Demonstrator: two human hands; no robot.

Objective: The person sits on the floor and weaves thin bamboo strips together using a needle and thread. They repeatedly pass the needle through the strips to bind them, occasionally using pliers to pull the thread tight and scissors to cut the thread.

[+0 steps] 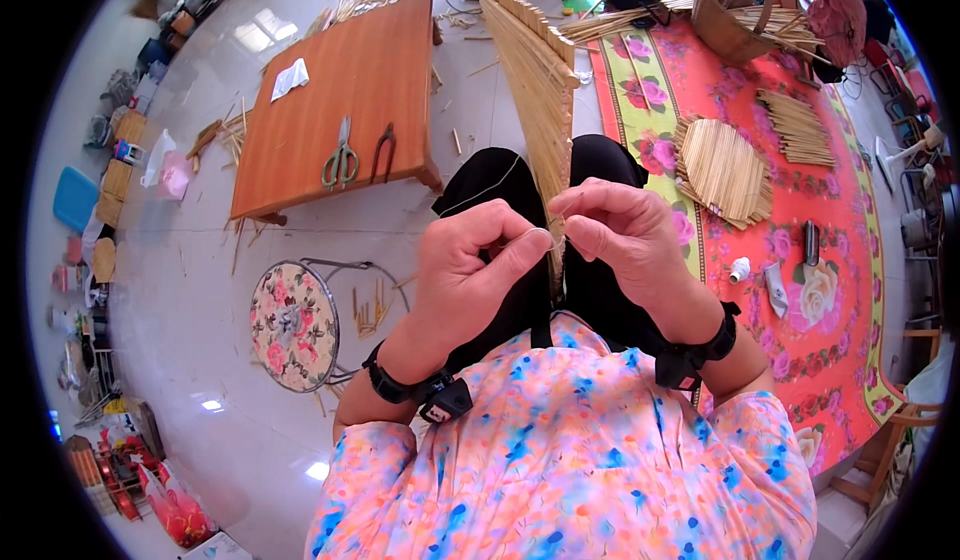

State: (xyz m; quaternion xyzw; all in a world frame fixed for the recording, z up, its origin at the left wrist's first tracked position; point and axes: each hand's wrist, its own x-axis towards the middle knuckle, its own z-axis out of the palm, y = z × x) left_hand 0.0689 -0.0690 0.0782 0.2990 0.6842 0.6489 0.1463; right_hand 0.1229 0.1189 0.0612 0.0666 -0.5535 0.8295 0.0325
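A panel of narrow bamboo strips (535, 80) stands on edge between my knees, its near end just below my fingers. My left hand (475, 270) is closed in a pinch, with a thin pale thread (545, 232) curving from its thumb and finger. A slack length of that thread trails over my dark trouser leg. Beside it, across the near end of the panel, my right hand (625, 235) also pinches with thumb and forefinger. What lies between those right fingertips is too fine to make out, though it seems to be the same thread.
To the left stands a brown wooden table (330, 110) with scissors (342, 160), pliers (383, 150) and a white cloth. A round floral stool (295, 325) lies tipped nearby. At right, a red floral mat (720, 290) bears an octagonal slat panel (725, 165) and a basket (735, 25).
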